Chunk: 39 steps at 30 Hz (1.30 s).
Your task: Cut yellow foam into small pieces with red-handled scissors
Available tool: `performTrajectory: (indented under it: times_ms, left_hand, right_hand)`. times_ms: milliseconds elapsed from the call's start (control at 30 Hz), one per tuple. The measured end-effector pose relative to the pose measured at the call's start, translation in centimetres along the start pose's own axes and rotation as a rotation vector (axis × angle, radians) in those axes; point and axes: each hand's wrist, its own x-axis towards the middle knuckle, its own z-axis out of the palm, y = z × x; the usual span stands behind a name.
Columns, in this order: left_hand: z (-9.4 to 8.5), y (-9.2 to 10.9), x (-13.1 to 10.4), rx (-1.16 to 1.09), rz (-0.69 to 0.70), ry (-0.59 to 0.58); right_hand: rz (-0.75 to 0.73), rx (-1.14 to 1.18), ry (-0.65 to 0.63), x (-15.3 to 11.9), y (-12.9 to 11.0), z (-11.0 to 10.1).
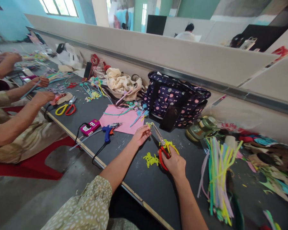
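Observation:
My right hand (176, 163) is wrapped round the handles of a pair of scissors (160, 135), one loop red and the other yellow. Their blades point up and left, close to the fingertips of my left hand (142, 134). Those fingers are pinched on a small piece of yellow pipe cleaner (149, 125), mostly hidden at the tips. Short cut yellow pieces (151, 159) lie in a pile between my forearms, and another yellow pile (167, 143) lies partly behind my right hand. A pink sheet (124, 119) is on the table beyond my left hand, with blue pipe-cleaner shapes (141, 114) at its edge.
A blue glue gun (107, 132) and a magenta box (90, 127) lie to the left. A patterned bag (175, 95) with a phone (170, 118) against it stands ahead. Pipe cleaners (219, 179) and a jar (201, 128) are right. Co-workers' hands (44, 95) work at left.

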Motion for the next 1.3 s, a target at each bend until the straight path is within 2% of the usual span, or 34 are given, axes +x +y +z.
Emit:
performTrajectory:
  times_ms: [167,333,767,1100,1300]
  left_hand:
    - [0.18,0.15,-0.22,-0.02,0.003,0.004]
    - [0.32,0.27,-0.31,-0.041,-0.005,-0.002]
    - [0.1,0.25,-0.11,-0.039,-0.017,-0.015]
    - [0.24,0.28,-0.2,0.065,0.052,-0.008]
    - [-0.09,-0.02,0.04,0.055,0.011,-0.028]
  right_hand:
    - [-0.026,0.037,-0.031,0.08,-0.02,-0.61]
    - [0.023,0.045,-0.036,-0.08,0.26,-0.37]
    - [-0.064,0.05,0.011,-0.4,0.38,-0.11]
    - [-0.06,0.031,0.008,-0.51,0.6,0.28]
    - [-0.047,0.061,0.01,-0.5,0.63,0.33]
